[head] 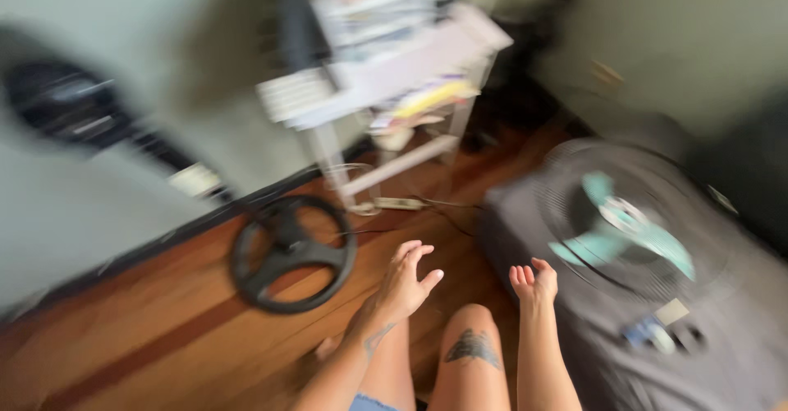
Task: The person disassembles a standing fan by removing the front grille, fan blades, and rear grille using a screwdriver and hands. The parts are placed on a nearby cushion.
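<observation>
A round black steering wheel [293,252] lies on the wooden plank floor [164,337], left of both empty hands, with a wire-caged fan [628,222] lying on the grey bed [739,329] at right.

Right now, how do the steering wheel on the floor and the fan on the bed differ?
The steering wheel is black all over; the fan has teal blades behind a dark wire grille. The steering wheel lies on the bare wooden floor, the fan on the grey bed cover. The steering wheel sits nearer the left hand, the fan nearer the right hand. Both are round, and neither hand touches them.
</observation>
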